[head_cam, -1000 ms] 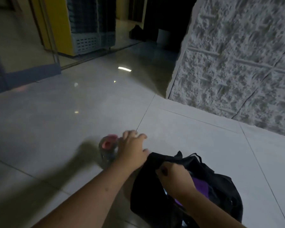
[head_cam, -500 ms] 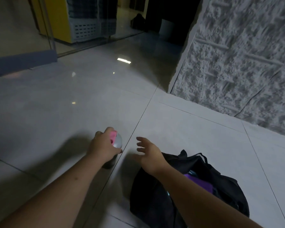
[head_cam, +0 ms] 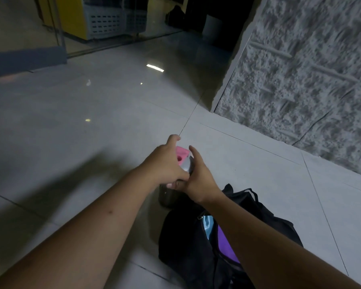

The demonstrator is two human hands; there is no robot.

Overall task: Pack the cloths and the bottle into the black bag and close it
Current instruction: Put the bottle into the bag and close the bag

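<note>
- Two hands hold the pink-lidded bottle (head_cam: 184,163) above the floor: left hand (head_cam: 165,164) grip curled round it, right hand (head_cam: 198,177) clasping its side.
- Black bag (head_cam: 188,243) lies open just below, purple cloth (head_cam: 225,245) and blue cloth (head_cam: 207,225) inside.

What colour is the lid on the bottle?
Pink. The bottle has a pink lid, clearest in the head view, between both hands.

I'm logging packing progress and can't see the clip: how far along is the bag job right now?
Done: a purple cloth and a light blue cloth already sit inside the open black bag. In hand: the left hand and right hand both hold the bottle with its pink lid, above the floor just beyond the bag. Left: putting the bottle in and closing the bag.
</note>
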